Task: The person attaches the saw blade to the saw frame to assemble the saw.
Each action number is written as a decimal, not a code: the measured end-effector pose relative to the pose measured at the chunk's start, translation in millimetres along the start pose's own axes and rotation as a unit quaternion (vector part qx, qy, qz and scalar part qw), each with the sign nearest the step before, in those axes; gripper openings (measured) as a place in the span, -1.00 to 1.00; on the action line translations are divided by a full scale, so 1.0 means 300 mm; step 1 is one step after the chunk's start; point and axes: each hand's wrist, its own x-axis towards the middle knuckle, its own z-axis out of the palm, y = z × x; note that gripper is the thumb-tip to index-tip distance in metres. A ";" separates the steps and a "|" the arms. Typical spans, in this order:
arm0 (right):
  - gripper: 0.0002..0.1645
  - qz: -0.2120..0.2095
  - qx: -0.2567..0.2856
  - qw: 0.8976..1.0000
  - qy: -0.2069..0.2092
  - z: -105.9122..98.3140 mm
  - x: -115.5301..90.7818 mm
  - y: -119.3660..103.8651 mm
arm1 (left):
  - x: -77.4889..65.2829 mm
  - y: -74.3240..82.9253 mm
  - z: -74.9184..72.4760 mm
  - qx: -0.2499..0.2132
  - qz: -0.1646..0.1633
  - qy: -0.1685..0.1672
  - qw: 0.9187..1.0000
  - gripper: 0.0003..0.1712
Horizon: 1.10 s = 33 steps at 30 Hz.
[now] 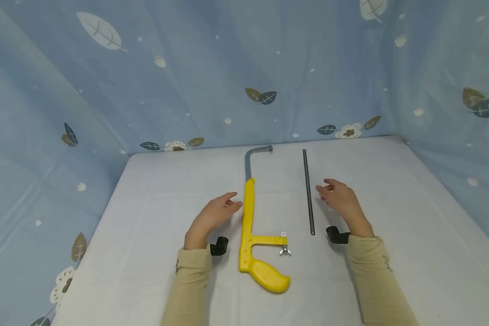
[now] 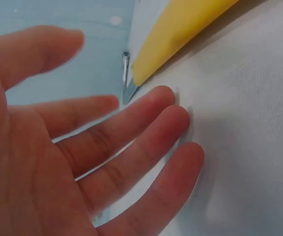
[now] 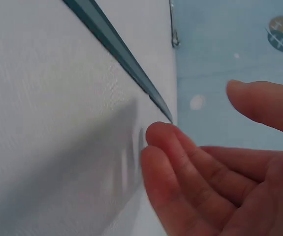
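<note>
A hacksaw frame [image 1: 248, 208] with a yellow body and handle [image 1: 270, 276] lies on the white table, its grey bent end pointing away. No blade spans it; a wing nut [image 1: 285, 250] sits on its short yellow arm. To its right lies a thin dark grey strip [image 1: 308, 192], likely a saw blade. My left hand [image 1: 214, 213] hovers just left of the yellow frame, fingers relaxed and holding nothing. Right of the dark strip is my right hand [image 1: 342, 199], also holding nothing. In the right wrist view its loosely bent fingers [image 3: 180, 172] are beside the strip's far end.
The white-covered table [image 1: 159, 271] runs back to a blue leaf-patterned cloth [image 1: 212, 81], which also hangs at both sides. A black wrist camera [image 1: 219, 246] juts out beside the left wrist, another black camera [image 1: 337, 235] beside the right.
</note>
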 end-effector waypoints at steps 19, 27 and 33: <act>-0.53 -0.035 -0.171 0.985 -0.002 0.083 -0.042 -0.076 | 0.009 0.072 0.094 0.114 -0.017 -0.009 0.993 -0.23; -0.69 -0.038 -0.173 0.984 -0.003 0.096 -0.041 -0.075 | 0.008 0.071 0.103 0.114 -0.010 -0.014 0.993 -0.18; -0.73 -0.031 -0.159 0.987 -0.011 0.105 -0.034 -0.078 | 0.002 0.068 0.111 0.112 -0.010 -0.014 0.994 -0.14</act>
